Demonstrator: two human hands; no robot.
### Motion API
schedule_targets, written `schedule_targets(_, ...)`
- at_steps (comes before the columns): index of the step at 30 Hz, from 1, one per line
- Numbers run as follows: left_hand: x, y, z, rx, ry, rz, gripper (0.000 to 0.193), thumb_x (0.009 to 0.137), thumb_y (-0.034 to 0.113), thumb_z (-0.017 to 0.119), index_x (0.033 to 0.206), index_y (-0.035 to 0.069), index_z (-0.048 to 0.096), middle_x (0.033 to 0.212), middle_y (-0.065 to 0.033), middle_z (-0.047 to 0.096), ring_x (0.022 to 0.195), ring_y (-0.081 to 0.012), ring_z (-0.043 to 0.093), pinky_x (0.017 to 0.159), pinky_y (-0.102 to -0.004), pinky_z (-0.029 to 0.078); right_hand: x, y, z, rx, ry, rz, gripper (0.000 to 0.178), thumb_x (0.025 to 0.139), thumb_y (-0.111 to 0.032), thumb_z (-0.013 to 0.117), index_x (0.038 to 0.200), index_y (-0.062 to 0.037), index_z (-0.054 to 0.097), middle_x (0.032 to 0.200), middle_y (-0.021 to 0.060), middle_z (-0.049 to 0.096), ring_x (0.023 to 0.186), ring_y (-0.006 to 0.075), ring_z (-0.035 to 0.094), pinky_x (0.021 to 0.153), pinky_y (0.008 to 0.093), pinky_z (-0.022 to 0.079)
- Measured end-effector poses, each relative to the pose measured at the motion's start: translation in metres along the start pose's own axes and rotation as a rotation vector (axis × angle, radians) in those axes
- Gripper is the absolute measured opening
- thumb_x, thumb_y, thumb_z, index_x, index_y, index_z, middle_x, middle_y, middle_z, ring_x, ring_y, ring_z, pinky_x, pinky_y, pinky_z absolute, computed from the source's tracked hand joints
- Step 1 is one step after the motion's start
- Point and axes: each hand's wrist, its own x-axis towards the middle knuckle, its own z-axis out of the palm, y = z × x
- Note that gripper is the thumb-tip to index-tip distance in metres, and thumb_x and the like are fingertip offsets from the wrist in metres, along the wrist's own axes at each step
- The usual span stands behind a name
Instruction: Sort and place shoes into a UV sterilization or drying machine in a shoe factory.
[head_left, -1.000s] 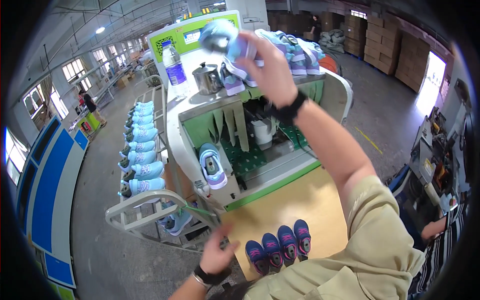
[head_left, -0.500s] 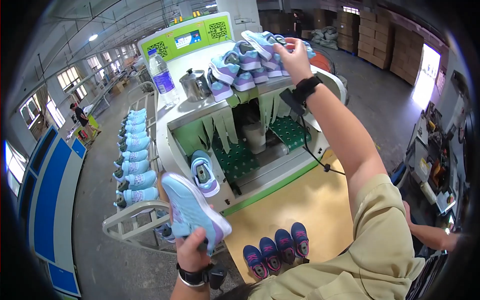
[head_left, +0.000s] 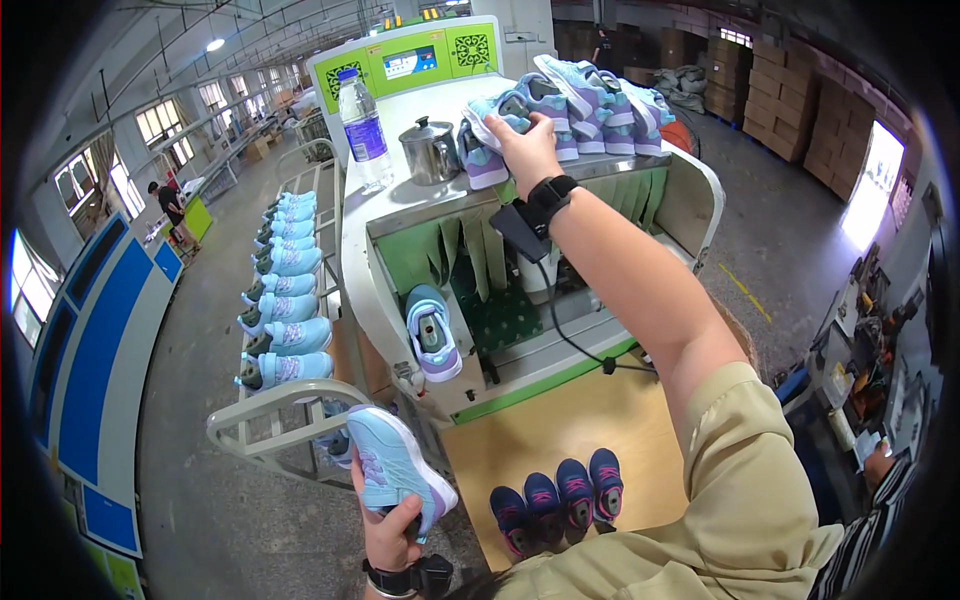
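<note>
My left hand (head_left: 392,535) is closed around a light blue sneaker (head_left: 392,462) with a white and lilac sole, held low at the left. At the machine's top front edge, my right hand (head_left: 528,155) has its thumb and fingers on a blue and lilac sneaker (head_left: 484,112) at the left end of a stacked pile. More such sneakers (head_left: 578,88) are piled to the right of that hand. A single matching sneaker (head_left: 431,330) rests at the left side of the machine's opening.
The white and green machine (head_left: 370,235) has strip curtains over its opening. A metal pot (head_left: 430,153) and a water bottle (head_left: 363,135) stand on it. Left is a rack (head_left: 235,422) with rows of blue sneakers. Several navy sneakers (head_left: 574,488) stand on the board (head_left: 645,430) in front.
My right hand has moved left along the pile, from the upper sneakers to the one at the left end. My left hand still holds its sneaker, now slightly lower. The view has shifted.
</note>
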Motion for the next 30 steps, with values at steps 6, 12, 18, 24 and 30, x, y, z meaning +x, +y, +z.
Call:
schedule_targets(6, -0.007, -0.003, -0.007, -0.027, 0.011, -0.02, 0.107, 0.065, 0.002, 0.076, 0.154, 0.01, 0.019, 0.141, -0.0102, 0.042, 0.127, -0.0289, 0.045, 0.108, -0.043, 0.036, 0.009, 0.009, 0.007, 0.165, -0.002, 0.08, 0.077, 0.081, -0.029, 0.079, 0.137, 0.0037, 0.038, 0.122, 0.0182, 0.056, 0.107, 0.0231, 0.058, 0.091, 0.0337, 0.048)
schedule_targets(12, -0.008, -0.004, -0.006, -0.022, 0.0, -0.05, 0.107, 0.064, 0.002, 0.076, 0.154, 0.01, 0.018, 0.142, -0.0106, 0.041, 0.127, -0.0298, 0.044, 0.109, -0.0433, 0.035, 0.016, 0.004, 0.004, 0.06, 0.122, -0.126, 0.064, 0.082, -0.021, 0.077, 0.133, 0.0017, 0.046, 0.115, 0.014, 0.062, 0.102, 0.02, 0.061, 0.09, 0.0329, 0.049)
schedule_targets(18, -0.005, -0.019, -0.035, -0.295, -0.105, -0.182, 0.095, 0.078, 0.025, 0.079, 0.152, 0.005, 0.023, 0.144, -0.0109, 0.045, 0.129, -0.0269, 0.047, 0.109, -0.0429, 0.037, -0.053, -0.035, -0.048, 0.417, -0.16, -0.362, 0.059, 0.088, -0.01, 0.07, 0.138, 0.0014, 0.04, 0.12, 0.0126, 0.059, 0.105, 0.0173, 0.059, 0.088, 0.0302, 0.05)
schedule_targets(24, 0.041, -0.013, 0.009, -0.57, -0.263, 0.081, 0.096, 0.087, 0.075, 0.043, 0.15, 0.004, 0.029, 0.137, -0.0222, 0.051, 0.111, -0.0386, 0.061, 0.09, -0.0524, 0.053, -0.21, -0.058, -0.126, 0.551, -0.436, -0.059, 0.064, 0.092, -0.002, 0.064, 0.147, 0.0004, 0.031, 0.133, 0.0095, 0.052, 0.117, 0.0165, 0.054, 0.099, 0.0319, 0.046)
schedule_targets(30, 0.047, -0.007, 0.023, -0.616, -0.355, -0.139, 0.079, 0.095, 0.061, 0.045, 0.151, 0.008, 0.029, 0.144, -0.0221, 0.044, 0.124, -0.0393, 0.052, 0.102, -0.0568, 0.044, -0.263, -0.039, -0.156, 0.513, -0.459, 0.077, 0.065, 0.092, -0.003, 0.064, 0.148, -0.0003, 0.031, 0.134, 0.01, 0.051, 0.117, 0.0171, 0.054, 0.099, 0.0314, 0.044)
